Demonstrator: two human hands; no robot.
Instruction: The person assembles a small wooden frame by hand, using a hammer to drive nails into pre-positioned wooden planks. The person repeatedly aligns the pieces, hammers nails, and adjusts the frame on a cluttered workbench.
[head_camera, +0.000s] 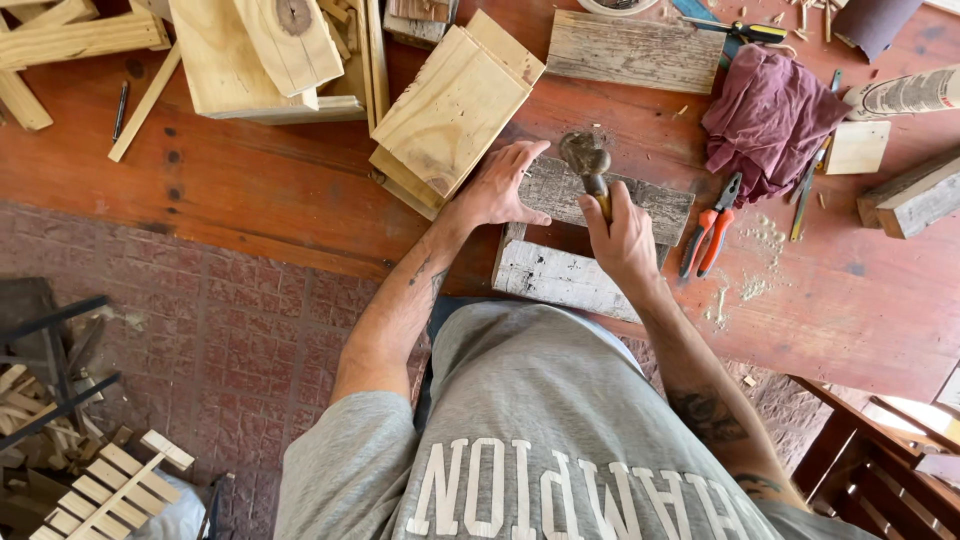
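Our right hand (625, 235) grips the hammer (590, 165) over the weathered board (570, 195) while our left hand (497, 190), beside it, presses flat, fingers spread.

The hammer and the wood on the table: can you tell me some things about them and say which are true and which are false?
1. The right hand holds a hammer. True.
2. The left hand holds the pliers. False: it lies flat on a weathered board; the red-handled pliers lie on the table, untouched.
3. A crumpled dark red cloth lies beyond the pliers. True.
4. The hammer head is over the red cloth. False: it is over the weathered board.
5. A stack of pale boards lies by the left hand. True.
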